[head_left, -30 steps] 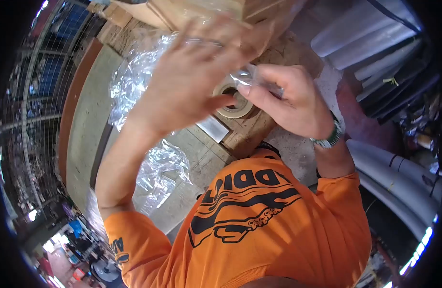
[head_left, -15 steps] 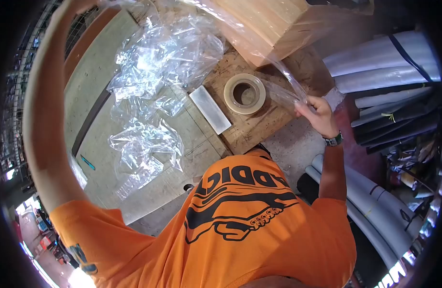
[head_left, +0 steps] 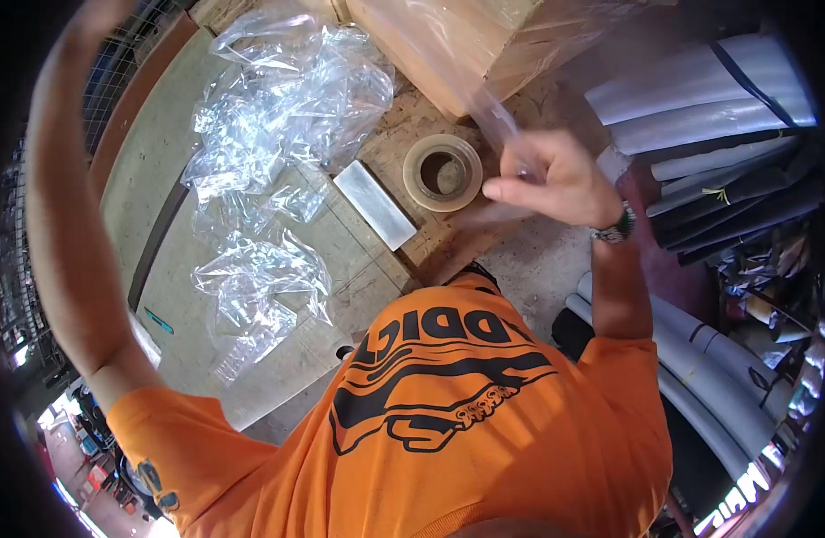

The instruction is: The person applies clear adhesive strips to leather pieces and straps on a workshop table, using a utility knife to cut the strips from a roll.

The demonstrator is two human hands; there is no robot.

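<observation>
My right hand (head_left: 560, 179) is closed round the gathered end of a clear plastic sheet (head_left: 471, 85), just right of a tape roll (head_left: 412, 175). The sheet stretches up from it across a wooden box (head_left: 457, 45). My left arm reaches up to the top left edge, where only a blurred part of my left hand (head_left: 103, 13) shows; its fingers cannot be made out. Left of the roll lies a flat metal block (head_left: 375, 205). Crumpled clear plastic (head_left: 287, 108) is heaped beside it.
A grey board (head_left: 148, 125) with a dark strip lies under the plastic. A small teal tool (head_left: 159, 321) rests near its left edge. Silver and dark rolls (head_left: 717, 117) are stacked at the right, with long grey rolls (head_left: 717, 386) lower down.
My right hand has moved left, close to the tape roll, with the plastic in its grip. My left hand has shifted left, mostly past the frame's edge. The view has shifted slightly.
</observation>
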